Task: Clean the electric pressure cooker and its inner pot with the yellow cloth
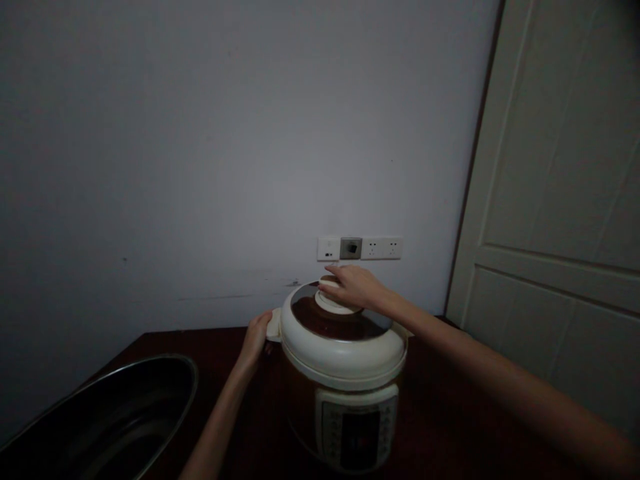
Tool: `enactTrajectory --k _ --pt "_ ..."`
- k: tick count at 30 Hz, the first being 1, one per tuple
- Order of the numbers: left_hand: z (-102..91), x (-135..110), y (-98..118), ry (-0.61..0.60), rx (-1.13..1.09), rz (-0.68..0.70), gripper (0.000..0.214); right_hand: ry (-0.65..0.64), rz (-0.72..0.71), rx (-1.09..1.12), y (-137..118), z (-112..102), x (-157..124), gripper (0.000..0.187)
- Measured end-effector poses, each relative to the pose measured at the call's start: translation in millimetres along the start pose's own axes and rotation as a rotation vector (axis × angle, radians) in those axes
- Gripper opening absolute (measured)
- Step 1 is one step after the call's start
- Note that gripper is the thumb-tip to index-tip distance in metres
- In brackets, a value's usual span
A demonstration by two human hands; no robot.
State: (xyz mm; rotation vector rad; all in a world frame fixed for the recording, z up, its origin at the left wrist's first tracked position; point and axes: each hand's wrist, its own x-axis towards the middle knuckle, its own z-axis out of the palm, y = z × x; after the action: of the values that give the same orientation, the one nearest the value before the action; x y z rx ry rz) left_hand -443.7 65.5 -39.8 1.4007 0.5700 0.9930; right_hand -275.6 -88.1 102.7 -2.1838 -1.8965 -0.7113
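Observation:
An electric pressure cooker (345, 360) with a white and brown lid stands on the dark red table, its control panel (359, 433) facing me. My left hand (256, 339) is closed round the white side handle (274, 325) at the cooker's left. On top, my right hand (353, 287) grips the lid knob (331, 303), its fingers bent over it and the thumb side toward the wall. The lid sits on the cooker body. Part of the knob is hidden beneath my right hand.
A large metal basin (125, 413) occupies the table's left front. Behind the cooker, wall sockets (383, 248) and a grey outlet (351, 248) are set in the pale wall (240, 147). A panelled door (560, 200) stands to the right.

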Motion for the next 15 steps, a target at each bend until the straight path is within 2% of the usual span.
enactTrajectory --k 3,6,8,9,12,14,15 --pt "0.1 -0.9 1.4 -0.003 0.006 0.0 0.034 0.0 0.042 -0.065 -3.4 -2.5 -0.3 0.057" --pt "-0.3 0.2 0.8 0.012 0.012 -0.012 0.036 0.016 0.094 -0.123 -5.4 -14.7 -3.3 0.07" --pt "-0.8 1.0 0.0 0.032 0.0 -0.018 0.037 0.082 0.116 -0.13 -5.2 -26.9 -13.9 0.073" --pt "-1.0 1.1 -0.1 0.033 -0.001 -0.022 0.038 0.133 0.115 -0.129 -5.3 -32.3 -24.1 0.069" --pt "-1.9 0.5 2.3 0.016 0.018 -0.028 0.038 0.27 0.008 -0.09 -12.8 -35.6 -79.2 0.043" --pt "-3.2 0.2 6.4 0.027 0.049 -0.035 0.037 0.25 -0.174 0.031 -27.6 -22.9 -131.8 0.034" --pt "-4.4 0.3 9.1 0.054 0.066 -0.026 0.035 0.232 -0.218 0.122 -37.5 -13.4 -158.9 0.031"
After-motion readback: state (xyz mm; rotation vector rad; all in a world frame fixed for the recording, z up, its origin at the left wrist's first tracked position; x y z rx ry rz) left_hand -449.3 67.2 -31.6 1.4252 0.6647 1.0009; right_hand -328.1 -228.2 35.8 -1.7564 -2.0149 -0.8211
